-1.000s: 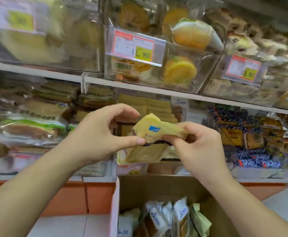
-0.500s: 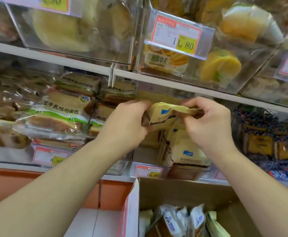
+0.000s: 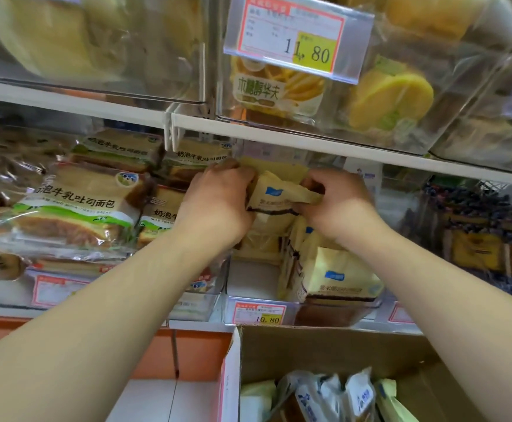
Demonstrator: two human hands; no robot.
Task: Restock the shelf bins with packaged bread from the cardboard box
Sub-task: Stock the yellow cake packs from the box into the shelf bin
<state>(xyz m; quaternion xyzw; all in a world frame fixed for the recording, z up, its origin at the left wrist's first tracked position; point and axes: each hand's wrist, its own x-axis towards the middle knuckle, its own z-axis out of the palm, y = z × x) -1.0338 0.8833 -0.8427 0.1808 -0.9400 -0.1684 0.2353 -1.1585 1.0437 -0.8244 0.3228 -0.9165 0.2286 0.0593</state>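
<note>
1. The cardboard box point(image 3: 324, 348) sat nearest, packets left inside.
2. The clear bin point(image 3: 318, 309) lay beyond, directly below the hands.
3. Left hand point(image 3: 218, 202) and right hand point(image 3: 337, 199) each pinched an end of the yellow bread packet point(image 3: 279, 196), its long axis running left-right, equally near both.

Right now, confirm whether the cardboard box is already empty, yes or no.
No: several wrapped bread packs stand inside the cardboard box below the shelf.
</note>
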